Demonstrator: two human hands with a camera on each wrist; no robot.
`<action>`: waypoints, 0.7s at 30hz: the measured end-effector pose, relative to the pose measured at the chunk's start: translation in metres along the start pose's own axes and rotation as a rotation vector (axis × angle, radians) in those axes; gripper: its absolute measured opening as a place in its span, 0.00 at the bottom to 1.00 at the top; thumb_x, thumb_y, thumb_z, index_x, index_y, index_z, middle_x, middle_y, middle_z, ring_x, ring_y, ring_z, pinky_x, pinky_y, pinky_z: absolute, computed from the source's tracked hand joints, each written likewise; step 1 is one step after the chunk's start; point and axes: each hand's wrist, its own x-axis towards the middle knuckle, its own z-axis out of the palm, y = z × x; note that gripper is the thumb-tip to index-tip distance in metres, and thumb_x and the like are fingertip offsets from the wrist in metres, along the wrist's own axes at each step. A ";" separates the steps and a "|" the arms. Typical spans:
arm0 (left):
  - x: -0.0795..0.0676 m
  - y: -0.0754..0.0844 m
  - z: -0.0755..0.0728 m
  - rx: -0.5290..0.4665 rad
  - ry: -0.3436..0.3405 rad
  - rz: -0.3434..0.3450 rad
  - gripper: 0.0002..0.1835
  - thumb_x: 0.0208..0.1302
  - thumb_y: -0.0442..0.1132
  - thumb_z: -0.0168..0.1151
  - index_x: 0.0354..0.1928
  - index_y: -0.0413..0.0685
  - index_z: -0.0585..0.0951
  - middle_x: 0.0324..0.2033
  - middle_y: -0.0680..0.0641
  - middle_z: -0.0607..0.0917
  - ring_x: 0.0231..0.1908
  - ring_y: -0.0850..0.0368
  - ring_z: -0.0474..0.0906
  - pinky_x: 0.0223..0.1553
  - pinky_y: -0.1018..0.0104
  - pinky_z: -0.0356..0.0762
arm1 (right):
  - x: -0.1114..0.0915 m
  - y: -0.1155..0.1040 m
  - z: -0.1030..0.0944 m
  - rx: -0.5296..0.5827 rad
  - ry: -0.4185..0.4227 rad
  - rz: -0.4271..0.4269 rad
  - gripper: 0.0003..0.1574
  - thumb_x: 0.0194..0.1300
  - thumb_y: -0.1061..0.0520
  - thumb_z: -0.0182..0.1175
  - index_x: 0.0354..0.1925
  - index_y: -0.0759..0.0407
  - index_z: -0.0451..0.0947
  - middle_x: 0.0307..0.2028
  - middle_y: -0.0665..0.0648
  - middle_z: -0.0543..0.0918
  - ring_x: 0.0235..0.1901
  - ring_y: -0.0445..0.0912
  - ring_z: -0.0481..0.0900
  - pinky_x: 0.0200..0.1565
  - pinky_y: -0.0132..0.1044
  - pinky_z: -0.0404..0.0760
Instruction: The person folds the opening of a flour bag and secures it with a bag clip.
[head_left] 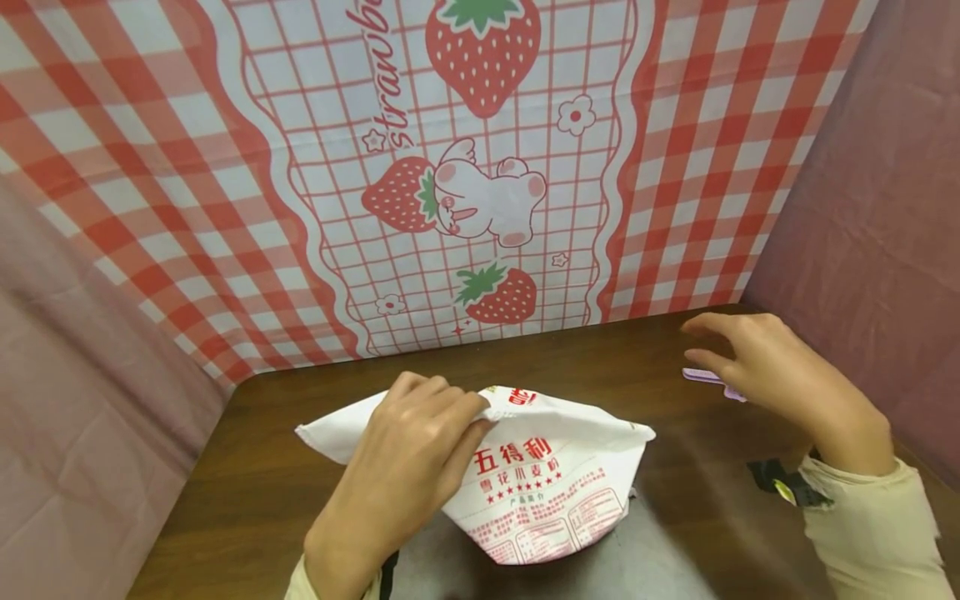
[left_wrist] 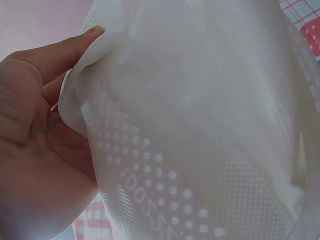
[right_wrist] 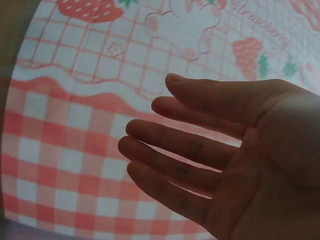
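A white flour bag with red Chinese print stands in the middle of the table, its upper edge gathered. My left hand grips that edge, fingers over the top and thumb on the near side. The left wrist view shows the hand pinching a fold of the woven bag. Off to the right, my right hand hovers near a small lilac bag clip, partly hidden behind the hand. Its fingers are spread and relaxed, with nothing between them.
The dark wooden table has a grey area under the bag. Behind hangs a red-and-white checked cloth with strawberries. Pink curtains close both sides.
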 end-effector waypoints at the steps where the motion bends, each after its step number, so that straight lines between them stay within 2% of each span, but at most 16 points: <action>1: 0.000 0.000 0.000 -0.002 0.001 0.000 0.02 0.52 0.36 0.62 0.29 0.49 0.78 0.22 0.56 0.79 0.24 0.62 0.71 0.32 0.67 0.66 | 0.000 0.004 0.002 0.000 -0.005 0.011 0.16 0.50 0.57 0.65 0.40 0.59 0.78 0.32 0.55 0.82 0.28 0.46 0.77 0.36 0.46 0.73; 5: 0.000 0.000 0.000 -0.004 0.000 0.000 0.02 0.52 0.36 0.62 0.29 0.49 0.78 0.22 0.56 0.79 0.24 0.62 0.71 0.32 0.67 0.66 | 0.001 0.021 0.012 0.008 -0.068 0.041 0.19 0.49 0.57 0.66 0.41 0.63 0.77 0.33 0.58 0.82 0.32 0.50 0.78 0.37 0.48 0.74; 10: 0.000 0.000 0.000 -0.002 -0.002 -0.004 0.02 0.53 0.37 0.62 0.29 0.49 0.78 0.22 0.57 0.79 0.24 0.62 0.70 0.33 0.67 0.66 | 0.000 0.043 0.022 0.003 -0.197 0.109 0.24 0.50 0.55 0.65 0.44 0.65 0.74 0.37 0.61 0.81 0.30 0.48 0.76 0.37 0.47 0.72; 14: 0.000 0.000 0.000 -0.006 -0.002 -0.006 0.02 0.53 0.37 0.62 0.29 0.49 0.78 0.21 0.57 0.78 0.24 0.62 0.70 0.33 0.67 0.66 | -0.001 0.058 0.029 0.004 -0.275 0.156 0.27 0.49 0.55 0.64 0.46 0.69 0.72 0.38 0.64 0.79 0.32 0.51 0.75 0.37 0.48 0.72; 21: 0.000 -0.001 0.001 -0.007 -0.005 -0.005 0.02 0.53 0.37 0.62 0.29 0.50 0.79 0.21 0.57 0.78 0.23 0.63 0.69 0.33 0.67 0.66 | -0.005 0.079 0.044 0.087 -0.410 0.246 0.35 0.49 0.55 0.63 0.50 0.73 0.66 0.27 0.55 0.79 0.26 0.45 0.73 0.32 0.43 0.72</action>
